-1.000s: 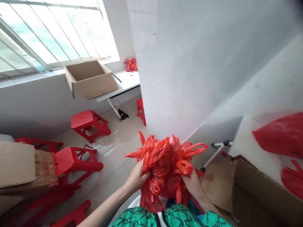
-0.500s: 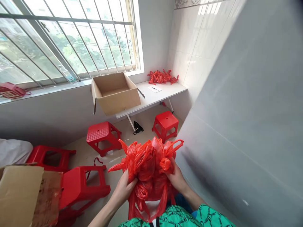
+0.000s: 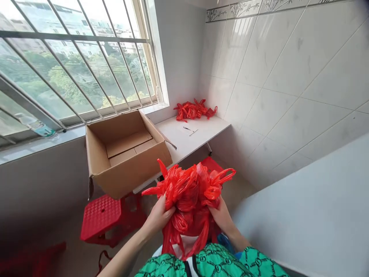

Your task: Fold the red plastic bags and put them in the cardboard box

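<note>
A bunched armful of red plastic bags [image 3: 191, 196] is held in front of my chest. My left hand [image 3: 158, 217] grips its left side with fingers closed in the plastic. My right hand [image 3: 221, 217] is closed on its right side. Bag handles stick up and out from the top. Ahead stands an open, empty cardboard box [image 3: 123, 152] on the end of a white table [image 3: 187, 136]. A second heap of red bags [image 3: 193, 109] lies at the table's far corner by the window.
A red plastic stool [image 3: 100, 217] stands below the box, and another red stool [image 3: 211, 163] shows under the table. A barred window [image 3: 72, 65] runs along the left. Tiled wall [image 3: 273, 77] on the right; a pale grey surface [image 3: 302, 215] at lower right.
The view has swung toward the white table and come closer; the box now looks larger and nearer. Both hands keep the same grip on the red bags.
</note>
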`<state>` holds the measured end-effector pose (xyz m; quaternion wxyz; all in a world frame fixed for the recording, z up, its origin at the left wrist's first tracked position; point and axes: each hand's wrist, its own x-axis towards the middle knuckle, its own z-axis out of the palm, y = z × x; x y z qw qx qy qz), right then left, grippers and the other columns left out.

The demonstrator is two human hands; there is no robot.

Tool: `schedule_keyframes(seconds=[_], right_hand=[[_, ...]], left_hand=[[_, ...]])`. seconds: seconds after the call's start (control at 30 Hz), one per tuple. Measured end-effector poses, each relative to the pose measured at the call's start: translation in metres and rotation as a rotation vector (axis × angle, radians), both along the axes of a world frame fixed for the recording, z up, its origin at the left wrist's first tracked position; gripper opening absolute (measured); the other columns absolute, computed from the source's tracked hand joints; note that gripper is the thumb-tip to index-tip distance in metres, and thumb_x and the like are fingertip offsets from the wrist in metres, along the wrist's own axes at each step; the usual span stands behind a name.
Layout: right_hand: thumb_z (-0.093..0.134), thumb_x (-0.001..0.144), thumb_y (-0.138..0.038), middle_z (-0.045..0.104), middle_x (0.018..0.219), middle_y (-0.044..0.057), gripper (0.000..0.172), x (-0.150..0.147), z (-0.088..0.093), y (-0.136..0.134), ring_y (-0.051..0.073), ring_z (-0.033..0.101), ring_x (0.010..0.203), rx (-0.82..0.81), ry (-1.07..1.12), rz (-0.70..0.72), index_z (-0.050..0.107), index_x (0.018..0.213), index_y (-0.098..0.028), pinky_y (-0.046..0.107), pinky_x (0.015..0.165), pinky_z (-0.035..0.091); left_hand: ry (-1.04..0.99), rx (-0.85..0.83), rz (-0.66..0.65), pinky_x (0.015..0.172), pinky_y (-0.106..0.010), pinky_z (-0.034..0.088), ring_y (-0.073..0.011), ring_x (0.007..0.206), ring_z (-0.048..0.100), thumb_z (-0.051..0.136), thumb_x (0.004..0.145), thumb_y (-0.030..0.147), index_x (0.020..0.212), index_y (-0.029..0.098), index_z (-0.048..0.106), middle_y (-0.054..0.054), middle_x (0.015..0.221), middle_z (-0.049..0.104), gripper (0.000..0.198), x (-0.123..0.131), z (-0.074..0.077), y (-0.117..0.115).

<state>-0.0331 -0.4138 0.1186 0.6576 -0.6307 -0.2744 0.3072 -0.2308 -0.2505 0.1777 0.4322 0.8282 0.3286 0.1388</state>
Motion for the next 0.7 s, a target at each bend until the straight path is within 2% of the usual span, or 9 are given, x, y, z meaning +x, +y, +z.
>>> schedule_keyframes(seconds=[0.13, 0.27, 0.37, 0.47, 0.57, 0.7], right_hand=[[0.073, 0.075, -0.041, 0.071, 0.113, 0.007, 0.049, 0.025, 0.005, 0.072, 0.031, 0.065, 0.108, -0.023, -0.052, -0.153, 0.061, 0.119, -0.024, 0.050, 0.095, 0.051], [0.072, 0.072, -0.044, 0.072, 0.108, 0.008, 0.042, 0.047, 0.023, 0.116, 0.032, 0.066, 0.103, -0.040, -0.126, -0.333, 0.065, 0.108, -0.023, 0.048, 0.093, 0.052], [0.072, 0.071, -0.046, 0.072, 0.102, 0.009, 0.038, 0.061, 0.032, 0.137, 0.032, 0.068, 0.098, -0.069, -0.126, -0.425, 0.065, 0.100, -0.022, 0.047, 0.087, 0.055], [0.069, 0.075, -0.044, 0.072, 0.103, 0.008, 0.035, 0.073, 0.039, 0.156, 0.030, 0.068, 0.095, -0.080, -0.119, -0.466, 0.064, 0.103, -0.024, 0.044, 0.081, 0.057], [0.068, 0.077, -0.042, 0.071, 0.109, 0.007, 0.040, 0.087, 0.048, 0.180, 0.029, 0.066, 0.103, -0.050, -0.148, -0.488, 0.061, 0.113, -0.025, 0.043, 0.085, 0.055], [0.068, 0.077, -0.040, 0.066, 0.123, 0.008, 0.051, 0.105, 0.060, 0.220, 0.028, 0.061, 0.114, 0.018, -0.189, -0.438, 0.057, 0.125, -0.024, 0.042, 0.095, 0.051]], left_hand=[[-0.006, 0.085, -0.117, 0.104, -0.041, 0.042, -0.0279, 0.116, 0.055, 0.048, 0.070, 0.013, 0.114, 0.017, 0.058, -0.009, 0.122, 0.062, 0.045, 0.044, 0.025, 0.087], [-0.003, 0.123, -0.289, 0.103, -0.039, 0.042, -0.0274, 0.117, 0.055, 0.049, 0.072, 0.013, 0.115, 0.018, 0.056, -0.009, 0.124, 0.060, 0.045, 0.090, 0.048, 0.153], [0.022, 0.136, -0.385, 0.098, -0.038, 0.045, -0.0270, 0.110, 0.057, 0.051, 0.072, 0.014, 0.114, 0.019, 0.056, -0.009, 0.119, 0.061, 0.042, 0.121, 0.060, 0.188], [0.045, 0.157, -0.438, 0.094, -0.038, 0.047, -0.0270, 0.104, 0.059, 0.053, 0.071, 0.016, 0.110, 0.019, 0.056, -0.009, 0.112, 0.062, 0.039, 0.147, 0.071, 0.217], [0.038, 0.168, -0.475, 0.091, -0.036, 0.048, -0.0266, 0.100, 0.059, 0.054, 0.070, 0.016, 0.107, 0.020, 0.057, -0.007, 0.106, 0.064, 0.037, 0.169, 0.082, 0.244], [0.015, 0.161, -0.472, 0.087, -0.034, 0.049, -0.0269, 0.099, 0.060, 0.054, 0.068, 0.017, 0.103, 0.019, 0.057, -0.007, 0.104, 0.065, 0.035, 0.188, 0.090, 0.281]])
